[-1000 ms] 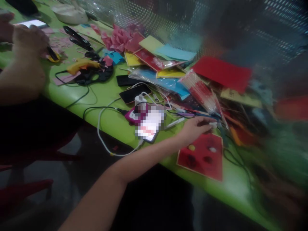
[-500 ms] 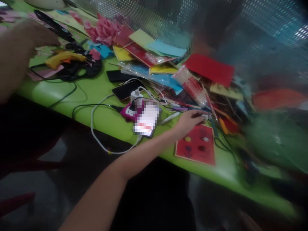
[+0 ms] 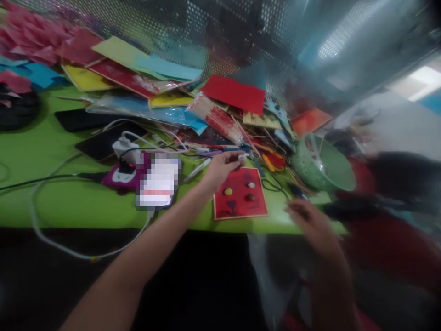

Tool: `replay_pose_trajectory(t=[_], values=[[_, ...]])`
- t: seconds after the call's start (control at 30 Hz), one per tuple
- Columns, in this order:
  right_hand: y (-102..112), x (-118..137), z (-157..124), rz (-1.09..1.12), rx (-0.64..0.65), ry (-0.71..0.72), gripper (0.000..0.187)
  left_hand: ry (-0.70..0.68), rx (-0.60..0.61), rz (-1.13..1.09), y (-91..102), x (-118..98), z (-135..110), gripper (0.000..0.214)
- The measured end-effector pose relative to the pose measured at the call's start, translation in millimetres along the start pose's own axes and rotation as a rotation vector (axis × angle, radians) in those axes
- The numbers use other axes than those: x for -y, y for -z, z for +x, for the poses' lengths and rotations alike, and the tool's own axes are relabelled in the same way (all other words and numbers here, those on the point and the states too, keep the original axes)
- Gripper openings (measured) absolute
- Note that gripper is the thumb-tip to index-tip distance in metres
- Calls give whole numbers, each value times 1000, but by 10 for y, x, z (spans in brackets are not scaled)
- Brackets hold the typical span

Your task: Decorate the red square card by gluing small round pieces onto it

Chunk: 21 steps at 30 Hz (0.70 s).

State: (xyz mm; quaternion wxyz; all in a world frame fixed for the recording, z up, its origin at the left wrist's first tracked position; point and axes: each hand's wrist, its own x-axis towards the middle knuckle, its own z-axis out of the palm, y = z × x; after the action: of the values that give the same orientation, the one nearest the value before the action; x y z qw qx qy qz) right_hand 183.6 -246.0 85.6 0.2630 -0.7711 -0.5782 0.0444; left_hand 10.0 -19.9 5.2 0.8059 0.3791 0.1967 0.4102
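My left hand (image 3: 223,166) reaches over the green table (image 3: 82,204), its fingers closed in a pinch on a small white piece (image 3: 244,157). Just below that hand lies a square red card (image 3: 237,208) with dark printed shapes and small yellow, white and brown lumps on it. My right hand (image 3: 312,223) hovers near the table's front edge, right of the card. Its fingers look bent but are smeared, so I cannot make out whether they hold anything. A white pen-like stick (image 3: 197,170) lies left of my left hand.
A lit phone (image 3: 158,181), its screen blurred out, lies against a purple power strip (image 3: 129,177) with cables. Behind are coloured papers (image 3: 234,94), a bag of sticks (image 3: 217,118) and pink tissue paper (image 3: 34,32). A green bowl (image 3: 324,168) stands right.
The view has swung right, bringing the bowl and my right hand into sight. My left hand still pinches the white piece above the card. A blurred arm at the upper left is gone from view.
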Motion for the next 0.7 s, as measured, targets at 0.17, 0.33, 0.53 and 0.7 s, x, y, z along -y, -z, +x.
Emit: replay_pose_trajectory(t=[0.17, 0.33, 0.53, 0.7], values=[[-463, 285, 842, 210, 73, 165, 20, -2, -13, 49, -5, -22, -10, 34], [-836, 515, 1351, 32, 67, 266, 33, -48, -53, 84, -5, -37, -20, 36], [-1031, 388, 1350, -96, 98, 315, 34, -170, -6, 277, 14, 18, -16, 30], [-1072, 299, 1321, -51, 78, 366, 30, -176, -12, 341, 27, 68, -5, 23]])
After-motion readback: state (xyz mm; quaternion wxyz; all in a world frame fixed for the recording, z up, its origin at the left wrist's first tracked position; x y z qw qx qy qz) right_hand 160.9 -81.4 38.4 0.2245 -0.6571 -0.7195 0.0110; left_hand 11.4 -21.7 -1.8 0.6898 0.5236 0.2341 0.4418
